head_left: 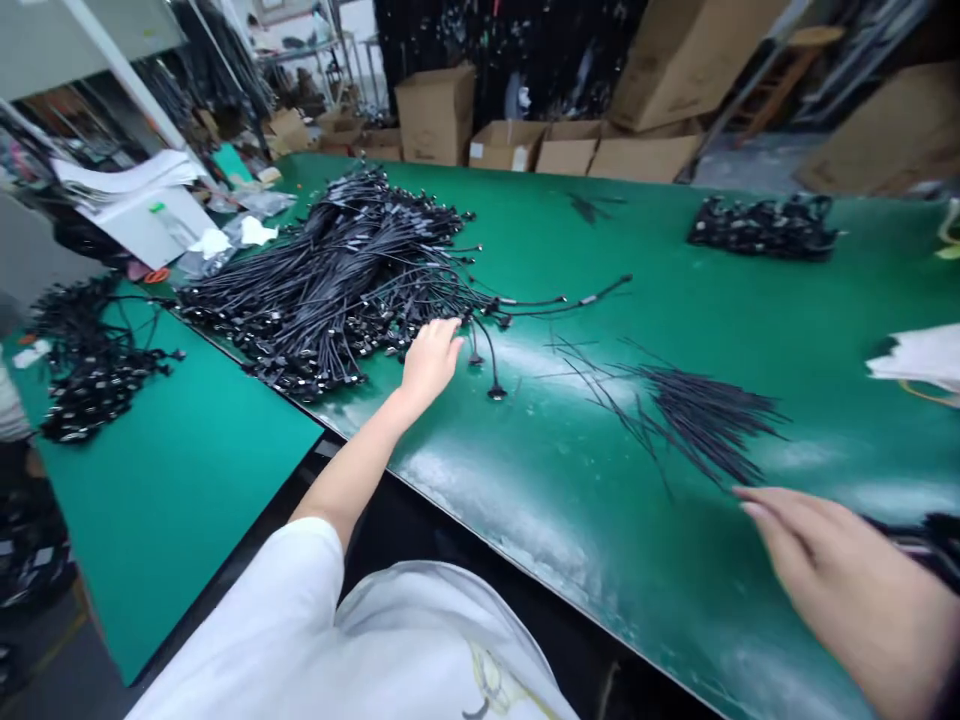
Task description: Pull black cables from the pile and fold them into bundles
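Note:
My left hand [429,358] reaches out to the near edge of a big heap of black cables [337,275] on the green table [570,470]; its fingers curl among the cable ends, and whether they grip one is hidden. My right hand [840,580] hovers low at the lower right, fingers stretched out flat, just in front of a loose bunch of thin black cable ties [690,415]. Something black [941,540] lies by that hand's far side.
A second green table [172,480] at the left carries another cable pile [90,370]. A black bundle [761,225] lies at the far right, white paper [922,355] at the right edge. Cardboard boxes [510,140] line the far side.

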Available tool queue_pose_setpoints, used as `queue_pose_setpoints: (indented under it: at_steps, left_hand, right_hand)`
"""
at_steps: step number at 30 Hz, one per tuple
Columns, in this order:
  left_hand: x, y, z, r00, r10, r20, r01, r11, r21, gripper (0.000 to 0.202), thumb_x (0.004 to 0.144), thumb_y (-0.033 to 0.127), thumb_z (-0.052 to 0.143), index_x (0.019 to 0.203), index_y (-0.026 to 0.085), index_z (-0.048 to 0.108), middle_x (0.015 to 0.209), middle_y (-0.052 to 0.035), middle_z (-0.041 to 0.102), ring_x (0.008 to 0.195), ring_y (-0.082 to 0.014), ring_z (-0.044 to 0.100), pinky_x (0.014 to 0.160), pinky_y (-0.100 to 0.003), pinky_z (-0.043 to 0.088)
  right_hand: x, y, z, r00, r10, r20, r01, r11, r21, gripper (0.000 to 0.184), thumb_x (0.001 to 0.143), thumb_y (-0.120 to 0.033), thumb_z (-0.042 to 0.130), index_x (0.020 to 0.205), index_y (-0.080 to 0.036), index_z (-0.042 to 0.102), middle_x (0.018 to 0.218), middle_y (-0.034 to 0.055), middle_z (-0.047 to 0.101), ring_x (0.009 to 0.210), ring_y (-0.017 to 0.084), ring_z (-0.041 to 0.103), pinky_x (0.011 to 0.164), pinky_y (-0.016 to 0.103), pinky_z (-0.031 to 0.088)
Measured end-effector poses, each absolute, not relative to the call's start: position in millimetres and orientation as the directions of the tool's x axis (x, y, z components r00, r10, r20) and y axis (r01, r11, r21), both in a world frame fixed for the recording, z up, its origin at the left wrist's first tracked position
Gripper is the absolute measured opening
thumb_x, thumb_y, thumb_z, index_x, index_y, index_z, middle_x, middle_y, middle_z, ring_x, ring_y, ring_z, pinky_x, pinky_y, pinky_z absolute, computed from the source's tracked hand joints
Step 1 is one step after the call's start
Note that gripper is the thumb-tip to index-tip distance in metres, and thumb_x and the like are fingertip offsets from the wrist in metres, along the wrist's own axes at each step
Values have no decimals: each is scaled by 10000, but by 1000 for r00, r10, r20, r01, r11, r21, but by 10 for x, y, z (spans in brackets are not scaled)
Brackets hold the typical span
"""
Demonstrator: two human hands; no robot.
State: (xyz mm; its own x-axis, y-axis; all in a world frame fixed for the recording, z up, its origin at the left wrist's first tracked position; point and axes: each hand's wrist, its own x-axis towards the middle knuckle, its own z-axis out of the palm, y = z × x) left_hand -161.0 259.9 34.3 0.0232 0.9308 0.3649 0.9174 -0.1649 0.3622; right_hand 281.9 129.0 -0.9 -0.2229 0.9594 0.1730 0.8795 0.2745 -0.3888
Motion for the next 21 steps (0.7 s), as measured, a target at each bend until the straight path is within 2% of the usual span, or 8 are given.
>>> queue_pose_setpoints:
  at_steps: [2, 4, 7, 10, 13, 15, 18, 21]
  left_hand:
    - [-1823, 2955, 470, -94, 926, 366, 967, -2, 253, 423, 978, 299, 425, 1367, 134, 453, 1352, -152, 540, 1218, -247, 515, 1028, -346, 410]
    - [-2072, 3225, 559, -193, 947, 256, 977, 161, 142, 466, 985, 336, 407, 1375, 81, 432, 1348, -190, 536, 1219, -275, 519, 1017, -357, 409]
    - [-2461, 3443, 633, -246, 959, 142, 969, 243, 36, 489, 986, 372, 397, 1366, 66, 429, 1346, -202, 537, 1238, -284, 508, 1035, -365, 387]
    - [-2895, 3513, 717, -286, 950, 124, 958, 288, 5, 544, 964, 414, 436, 1395, 85, 397, 1408, -206, 489, 1315, -291, 440, 1099, -394, 318]
    - [-3431, 3530, 841, -388, 921, 21, 921, 389, -12, 656, 931, 495, 457, 1395, 35, 399, 1417, -261, 471, 1337, -350, 416, 1102, -464, 305]
    - [-3785, 3538, 899, -422, 901, -102, 906, 424, -1, 718, 909, 581, 434, 1376, 36, 448, 1400, -252, 506, 1307, -346, 466, 1076, -435, 351]
    - [-4140, 3590, 874, -391, 882, -264, 910, 414, 36, 805, 844, 717, 401, 1351, 103, 522, 1411, -184, 534, 1285, -304, 515, 1051, -346, 393]
    - [-4239, 3721, 741, -402, 875, -271, 901, 431, 55, 946, 815, 790, 305, 1438, 87, 418, 1522, -216, 383, 1397, -365, 377, 1111, -412, 328]
  right_hand:
    - [2377, 1417, 42, -264, 940, 215, 863, 330, -383, 361, 893, -558, 337, 1123, -449, 592, 1085, 66, 654, 1024, 379, 640, 890, 601, 524]
    - [2025, 1553, 44, -346, 916, 201, 821, 400, -408, 384, 892, -581, 341, 964, -369, 653, 1030, 51, 695, 941, 330, 685, 808, 535, 582]
    - [1684, 1802, 8, -494, 856, 151, 741, 506, -441, 473, 917, -601, 339, 929, -277, 683, 1019, 46, 719, 903, 262, 711, 778, 434, 619]
    - [1467, 2103, -9, -622, 773, 126, 668, 608, -429, 518, 947, -587, 312, 940, -246, 701, 1012, 54, 723, 897, 229, 716, 788, 366, 620]
    - [1251, 2401, -12, -687, 717, 116, 619, 661, -423, 517, 959, -564, 307, 941, -237, 707, 1009, 68, 720, 883, 223, 716, 779, 343, 615]
    - [1068, 2583, -19, -719, 689, 95, 586, 673, -451, 496, 962, -545, 320, 943, -236, 708, 1006, 71, 717, 871, 220, 715, 772, 341, 613]
    - [722, 2843, -13, -771, 635, 46, 523, 673, -522, 444, 958, -516, 360, 946, -246, 712, 1007, 61, 715, 888, 216, 707, 799, 348, 603]
    - [347, 3107, 75, -821, 571, -1, 457, 655, -602, 408, 950, -490, 388, 936, -250, 718, 1014, 54, 713, 933, 219, 691, 866, 370, 580]
